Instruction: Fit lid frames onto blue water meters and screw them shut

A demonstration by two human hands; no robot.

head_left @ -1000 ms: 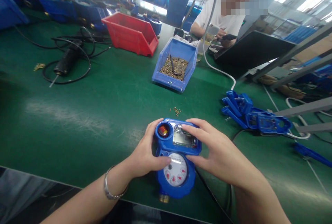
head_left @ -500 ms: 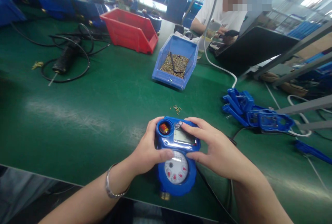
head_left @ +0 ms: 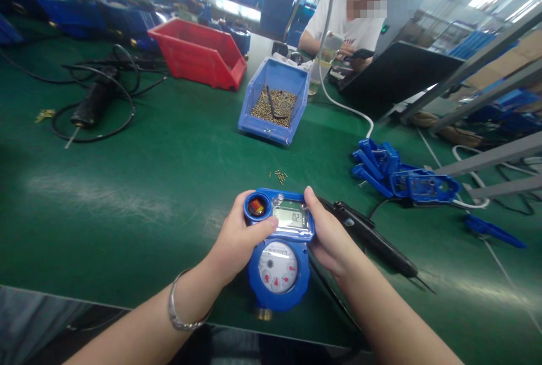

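On a green worktable [head_left: 169, 167], seen from the worker's own head, a small heap of brass-coloured pieces [head_left: 45, 115] lies at far left, just beside a black power screwdriver [head_left: 94, 97] looped in its own cable. Blue housings [head_left: 80, 15], blurred, crowd the table behind it, and a red bin [head_left: 190, 60] stands to their right. At the near edge, the left hand [head_left: 235, 235], a silver bangle [head_left: 180, 303] on its wrist, is clamped on the left side of a blue meter [head_left: 279, 252], its thumb lying over the lower left corner of the display [head_left: 290, 218], whose digits look like 0.2. The meter is in the lower middle, between both hands, its round white dial facing up below the display; whether it rests on the table or is lifted cannot be told. Beyond it lie loose brass screws [head_left: 279, 176], then a blue bin [head_left: 262, 131] holding many more and a dark bent rod [head_left: 270, 102]. The right hand [head_left: 330, 235] grips the meter's right side, thumb along the edge, other fingers mostly hidden. Behind, a person in a white shirt [head_left: 359, 32] holds a dark object. Just right of the right hand lies a second black screwdriver [head_left: 381, 241], with blue plastic casings [head_left: 376, 167] beyond it and one separate blue piece [head_left: 495, 231] at far right.
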